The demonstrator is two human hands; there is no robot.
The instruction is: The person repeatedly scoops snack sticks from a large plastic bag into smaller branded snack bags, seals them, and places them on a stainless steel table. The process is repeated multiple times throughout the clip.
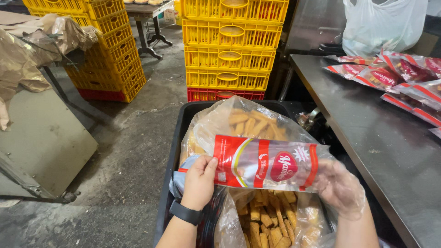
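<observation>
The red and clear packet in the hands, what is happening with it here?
A person holds an empty red and clear snack packet sideways with both hands: the bare left hand grips one end, the right hand, in a thin plastic glove, grips the other. Below it, a black bin holds large clear bags of fried snack sticks. Filled packets lie on the steel table.
</observation>
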